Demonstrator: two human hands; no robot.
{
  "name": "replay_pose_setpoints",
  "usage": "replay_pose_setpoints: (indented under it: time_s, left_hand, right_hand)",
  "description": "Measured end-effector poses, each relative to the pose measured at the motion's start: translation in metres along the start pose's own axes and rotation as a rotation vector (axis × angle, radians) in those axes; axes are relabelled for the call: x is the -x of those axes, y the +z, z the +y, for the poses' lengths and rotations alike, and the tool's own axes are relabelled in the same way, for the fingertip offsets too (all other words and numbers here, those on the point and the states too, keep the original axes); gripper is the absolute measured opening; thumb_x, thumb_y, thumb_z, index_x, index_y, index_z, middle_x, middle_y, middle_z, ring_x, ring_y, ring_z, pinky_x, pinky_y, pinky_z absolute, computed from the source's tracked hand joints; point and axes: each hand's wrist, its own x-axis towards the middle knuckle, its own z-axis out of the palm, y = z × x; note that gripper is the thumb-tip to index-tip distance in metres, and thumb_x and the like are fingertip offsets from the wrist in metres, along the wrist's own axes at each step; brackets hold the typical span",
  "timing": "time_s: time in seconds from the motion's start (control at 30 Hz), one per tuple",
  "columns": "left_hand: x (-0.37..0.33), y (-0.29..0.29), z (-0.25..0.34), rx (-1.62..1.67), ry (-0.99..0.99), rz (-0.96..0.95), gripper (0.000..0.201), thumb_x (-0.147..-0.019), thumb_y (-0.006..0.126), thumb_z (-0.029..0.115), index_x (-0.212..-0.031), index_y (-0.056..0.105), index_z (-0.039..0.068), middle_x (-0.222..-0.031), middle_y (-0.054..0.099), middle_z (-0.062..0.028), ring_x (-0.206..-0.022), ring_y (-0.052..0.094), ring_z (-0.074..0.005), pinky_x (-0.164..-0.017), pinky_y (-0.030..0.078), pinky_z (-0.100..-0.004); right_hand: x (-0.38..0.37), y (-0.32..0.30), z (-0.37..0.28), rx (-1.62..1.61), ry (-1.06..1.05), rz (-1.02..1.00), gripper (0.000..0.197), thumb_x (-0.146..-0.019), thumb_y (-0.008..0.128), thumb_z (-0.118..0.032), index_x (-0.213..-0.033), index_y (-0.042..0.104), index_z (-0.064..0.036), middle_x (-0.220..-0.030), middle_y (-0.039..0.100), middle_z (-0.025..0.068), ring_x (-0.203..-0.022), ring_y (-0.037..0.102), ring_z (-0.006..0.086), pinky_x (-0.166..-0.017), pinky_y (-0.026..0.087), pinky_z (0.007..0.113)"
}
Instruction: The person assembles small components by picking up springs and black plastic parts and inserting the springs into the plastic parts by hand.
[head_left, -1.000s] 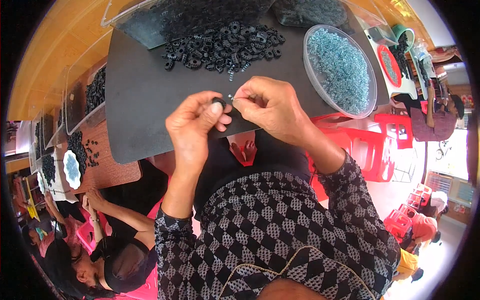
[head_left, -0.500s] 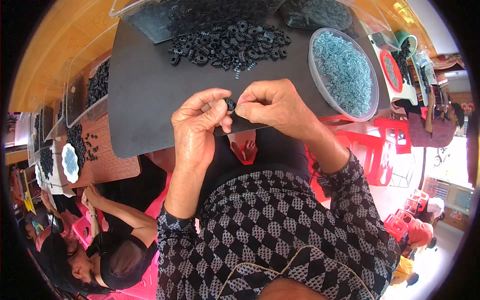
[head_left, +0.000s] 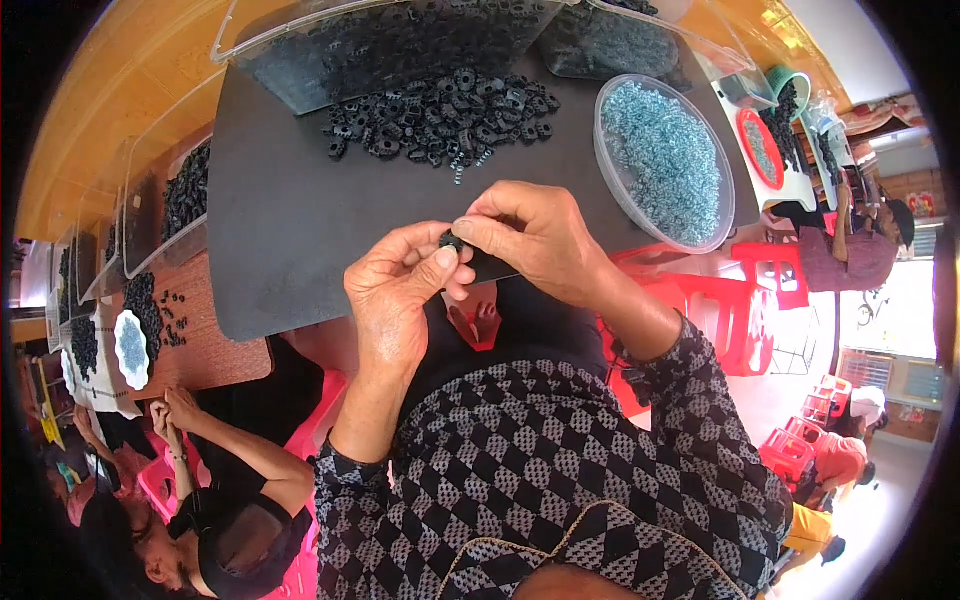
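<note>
Head view shows me both hands close together, on the near side of the black pile (head_left: 435, 115). The left hand (head_left: 393, 288) pinches one small black piece (head_left: 450, 241) between its thumb and fingers. The right hand (head_left: 530, 235) has its thumb and finger bent in, touching that same piece. I cannot tell if they grip it, push on it or hold something tiny, because the fingertips hide that spot.

To do this bit well, I would hold the piece firm on the left and let only the right fingertips push. A soft, straight push seems best, since such small things could slip or pop out. I would tip the piece so the spot shows, and work over the bench (head_left: 270, 230) to catch drops.

The piece is up between the two hands, nearer the body than the pile and well apart from it. A few springs (head_left: 459, 172) lie at the pile's near edge. The tub (head_left: 613, 180) of blue bits sits right of the pile.
</note>
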Motion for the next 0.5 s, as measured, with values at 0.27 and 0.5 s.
replay_pose_setpoints:
  time_s: [0.27,0.5]
  left_hand:
    - [-0.001,-0.004,0.001,-0.029,0.047,0.074,0.016,-0.082,0.062,-0.001,-0.097,0.06,-0.006,-0.082,0.065,-0.0155,-0.064,0.062,-0.0173,-0.055,0.051,-0.0255]
    - [-0.005,-0.006,-0.004,-0.036,0.03,0.063,0.017,-0.081,0.062,-0.001,-0.097,0.06,-0.006,-0.082,0.065,-0.0155,-0.064,0.062,-0.017,-0.054,0.051,-0.0255]
  right_hand:
    - [-0.02,-0.027,0.048,0.4,-0.328,0.493,0.007,-0.072,0.066,-0.005,-0.078,0.063,-0.0035,-0.073,0.06,0.0122,-0.071,0.058,0.0322,-0.062,0.046,0.038]
    - [-0.042,-0.013,0.054,0.641,-0.469,0.425,0.017,-0.07,0.068,-0.004,-0.087,0.065,-0.0051,-0.074,0.058,0.0084,-0.071,0.056,0.0278,-0.064,0.045,0.037]
